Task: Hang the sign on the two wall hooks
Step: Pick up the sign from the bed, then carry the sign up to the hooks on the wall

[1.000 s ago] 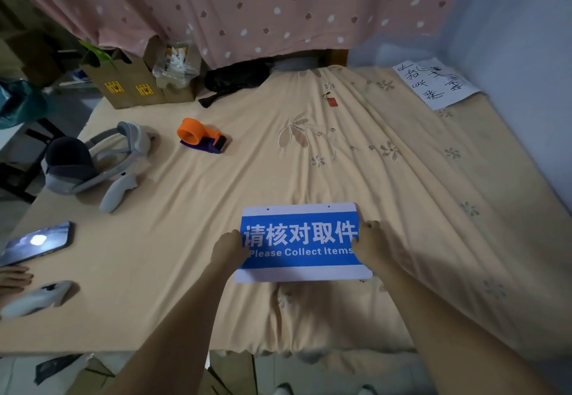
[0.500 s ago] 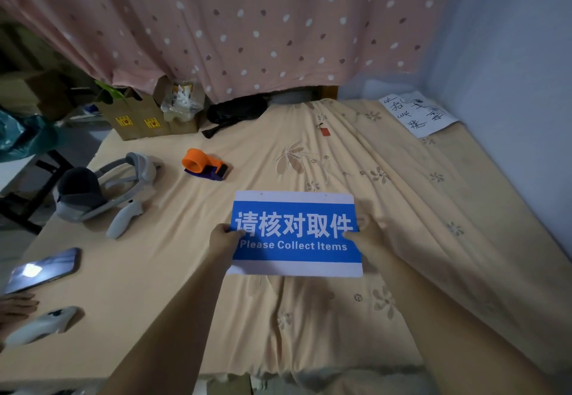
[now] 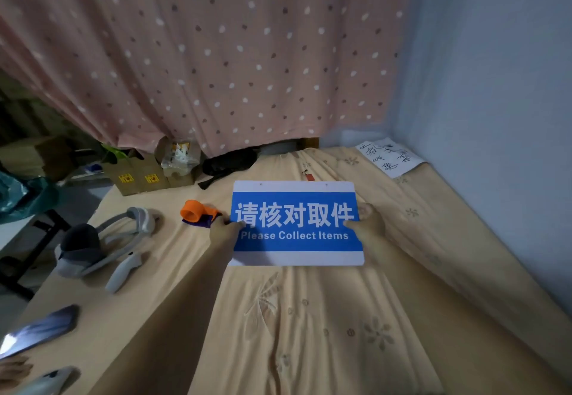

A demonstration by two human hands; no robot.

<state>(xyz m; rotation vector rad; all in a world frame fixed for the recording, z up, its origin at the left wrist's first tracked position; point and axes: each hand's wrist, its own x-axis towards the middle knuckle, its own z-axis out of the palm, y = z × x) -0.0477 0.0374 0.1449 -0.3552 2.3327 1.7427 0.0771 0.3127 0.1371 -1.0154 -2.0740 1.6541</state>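
Observation:
A blue and white sign (image 3: 295, 224) reading "Please Collect Items" is held upright above the bed, facing me. Two small holes sit near its top edge. My left hand (image 3: 223, 230) grips its left edge and my right hand (image 3: 366, 223) grips its right edge, thumbs on the front. No wall hooks show in the view. The pale blue wall (image 3: 495, 85) rises on the right.
A bed with a peach sheet (image 3: 309, 317) lies below. On its left lie an orange tape roll (image 3: 195, 211), a headset (image 3: 102, 239), a controller (image 3: 123, 270) and a phone (image 3: 37, 331). A handwritten paper (image 3: 388, 156) lies in the corner. A dotted pink curtain (image 3: 216, 54) hangs behind, boxes (image 3: 139, 174) beneath it.
Both hands have lifted the sign off the bed and carried it up and away from me. The view has tilted upward, showing more curtain and wall.

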